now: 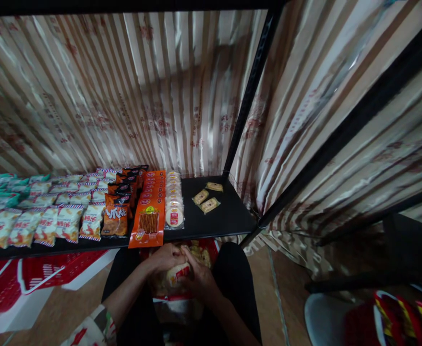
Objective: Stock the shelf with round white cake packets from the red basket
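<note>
Dark-trousered knees [235, 274] nearest, left hand [165, 258] and right hand [200, 278] meeting between them, fingers curled, at a wrapped round-cracker packet [177, 275] above an open bag [171, 290]; each hand's exact grip too dim to tell. Black shelf [218, 226] ahead: snack packets [66, 223] crowd its left, orange bag [149, 211] overhangs its front edge, bare room surrounds three small biscuit packets [211, 205] toward the right end. Striped curtain [182, 96] behind, dark posts [252, 86] at the right corners, red baskets [41, 274] on tiled floor [275, 288] lower left.

Shelf [207, 230] — snack packets [52, 221] left, three wrapped biscuits [208, 198] right.
</note>
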`<state>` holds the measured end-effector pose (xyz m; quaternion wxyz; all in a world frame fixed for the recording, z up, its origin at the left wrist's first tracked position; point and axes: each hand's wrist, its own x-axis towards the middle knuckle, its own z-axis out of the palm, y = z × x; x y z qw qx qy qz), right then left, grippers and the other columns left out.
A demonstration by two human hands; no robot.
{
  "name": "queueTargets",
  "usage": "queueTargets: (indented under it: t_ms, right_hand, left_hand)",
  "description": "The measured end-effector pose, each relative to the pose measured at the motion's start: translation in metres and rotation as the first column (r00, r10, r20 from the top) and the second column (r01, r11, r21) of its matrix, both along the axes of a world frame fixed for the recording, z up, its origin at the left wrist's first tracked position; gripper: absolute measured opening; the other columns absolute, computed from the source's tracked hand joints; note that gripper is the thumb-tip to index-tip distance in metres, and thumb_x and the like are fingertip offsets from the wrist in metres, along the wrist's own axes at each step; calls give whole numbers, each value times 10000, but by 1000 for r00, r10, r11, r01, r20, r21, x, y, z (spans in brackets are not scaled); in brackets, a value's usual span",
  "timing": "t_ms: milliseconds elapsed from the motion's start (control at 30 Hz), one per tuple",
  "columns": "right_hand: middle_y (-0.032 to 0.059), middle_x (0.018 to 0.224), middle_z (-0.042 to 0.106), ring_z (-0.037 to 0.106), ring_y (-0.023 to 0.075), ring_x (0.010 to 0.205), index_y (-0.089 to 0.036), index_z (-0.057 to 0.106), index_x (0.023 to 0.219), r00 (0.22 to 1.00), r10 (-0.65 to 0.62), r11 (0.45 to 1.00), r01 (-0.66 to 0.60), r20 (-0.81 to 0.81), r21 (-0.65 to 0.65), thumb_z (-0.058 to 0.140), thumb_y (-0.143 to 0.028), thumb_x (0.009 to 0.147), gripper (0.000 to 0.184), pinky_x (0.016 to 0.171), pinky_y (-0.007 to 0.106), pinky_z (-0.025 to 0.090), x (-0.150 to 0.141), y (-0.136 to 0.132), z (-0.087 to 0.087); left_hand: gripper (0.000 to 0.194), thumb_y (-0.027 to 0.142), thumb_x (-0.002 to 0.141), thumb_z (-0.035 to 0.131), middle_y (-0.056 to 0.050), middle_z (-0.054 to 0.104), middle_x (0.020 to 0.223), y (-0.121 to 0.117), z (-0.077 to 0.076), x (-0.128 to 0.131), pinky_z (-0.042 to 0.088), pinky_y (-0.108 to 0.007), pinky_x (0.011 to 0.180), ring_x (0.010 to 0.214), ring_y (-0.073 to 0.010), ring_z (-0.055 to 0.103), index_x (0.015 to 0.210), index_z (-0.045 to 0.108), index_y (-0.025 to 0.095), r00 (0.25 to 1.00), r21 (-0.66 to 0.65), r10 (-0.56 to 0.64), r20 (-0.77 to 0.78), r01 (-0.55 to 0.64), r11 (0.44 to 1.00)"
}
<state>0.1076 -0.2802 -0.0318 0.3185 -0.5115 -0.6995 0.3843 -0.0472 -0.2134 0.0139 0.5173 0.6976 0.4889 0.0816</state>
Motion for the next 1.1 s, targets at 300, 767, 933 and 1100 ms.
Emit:
queueTargets:
  t_ms: [300,767,933,1100]
  right_hand:
    - [66,1167,589,572,238,1031,-236,366,1306,912,-281,957,242,-300,-160,653,-288,637,730,889,362,444,9,10,-9]
    - [113,1003,650,645,239,873,-150,229,1315,514,-624,779,467,-589,-418,668,-442,634,861,754,340,525,14,48,16]
    - [99,962,665,652,215,770,-158,311,1259,546,-650,759,501,-528,-416,648,-488,633,784,629,294,524,18,59,17]
    - [55,870,678,640,191,665,-182,417,1130,584,-616,787,463,-529,-407,614,-483,663,590,560,280,505,24,70,15]
  left_hand:
    - [476,586,646,530,30,488,515,18,20,13,269,-206,484,487,-77,366,645,619,118,957,-195,156,243,-110,975]
    - [346,351,644,602,-2,605,738,34,18,41,390,-210,551,625,-107,523,922,589,146,883,-213,216,418,-137,968]
    - [314,231,676,519,2,587,737,45,8,51,401,-208,516,569,-90,500,977,544,143,854,-145,289,433,-251,957]
    - [321,206,681,497,1,591,726,59,10,56,404,-209,488,533,-90,496,992,524,132,865,-101,309,396,-294,951]
